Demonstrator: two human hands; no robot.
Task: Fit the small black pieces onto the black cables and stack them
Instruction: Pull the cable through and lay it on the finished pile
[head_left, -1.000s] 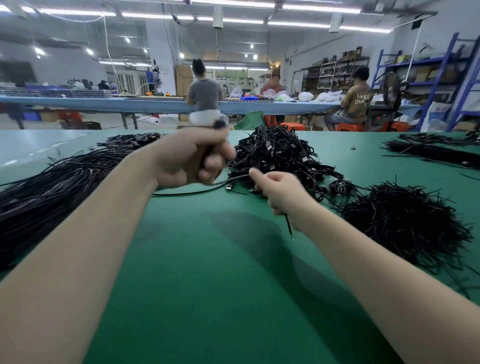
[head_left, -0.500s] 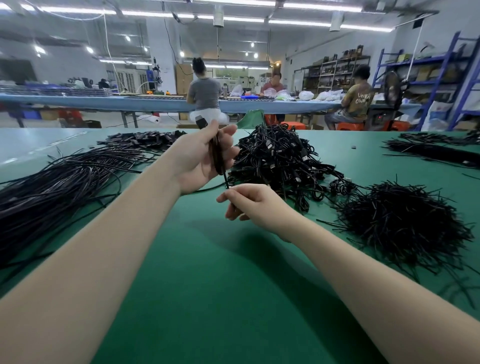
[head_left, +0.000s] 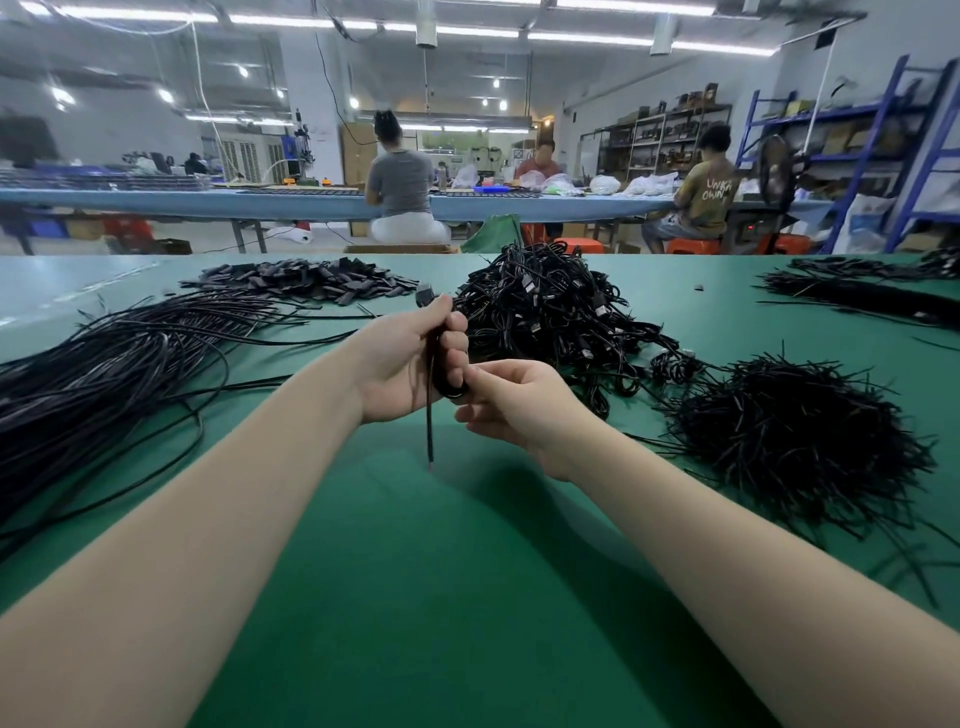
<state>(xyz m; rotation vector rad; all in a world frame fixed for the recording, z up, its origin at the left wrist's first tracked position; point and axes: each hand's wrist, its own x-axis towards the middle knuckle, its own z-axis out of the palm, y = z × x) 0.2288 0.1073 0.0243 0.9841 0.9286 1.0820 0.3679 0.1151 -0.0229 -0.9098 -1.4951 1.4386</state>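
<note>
Both hands have drawn together above the green tabletop (head_left: 467, 597) since half a second ago, the right hand (head_left: 511, 410) rising to meet the left hand (head_left: 410, 364). Left fingers curl around a black cable (head_left: 429, 415), held upright, its long axis near vertical: the bare wire end hangs down toward the tabletop, the plug end pokes up past the thumb. Right fingertips pinch at a dark loop or small piece at the left hand's lower edge; which it is cannot be told. Risks, as judged: the thin free end could slip or bend as a piece is pushed on, or the pinched part could drop among the short black pieces (head_left: 800, 441) heaped at right. Farther off lie the tangled cable pile (head_left: 545, 306), long cables (head_left: 104, 374) at left, and flat sleeves (head_left: 306, 280).
</note>
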